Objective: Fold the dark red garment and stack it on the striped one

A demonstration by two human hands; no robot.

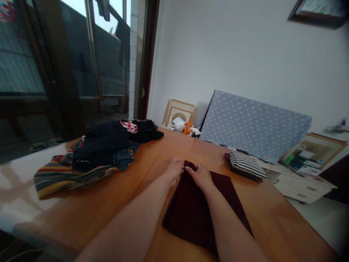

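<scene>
A dark maroon folded garment (188, 207) lies on the wooden table in front of me; its exact kind does not show. My left hand (175, 171) is at its far left corner, with the fingertips closed on the edge of the cloth. Just to the right, my right hand (201, 177) pinches the far edge of the same garment between thumb and fingers. My right forearm crosses over the garment and hides part of it.
A loose pile of dark clothes (105, 143) with a striped piece (58, 174) lies at the left. Folded clothes with a striped top (247, 165) are stacked at the right. Behind stand a dotted blue board (256, 123), picture frames (180, 109) and a drawer cabinet (300, 185).
</scene>
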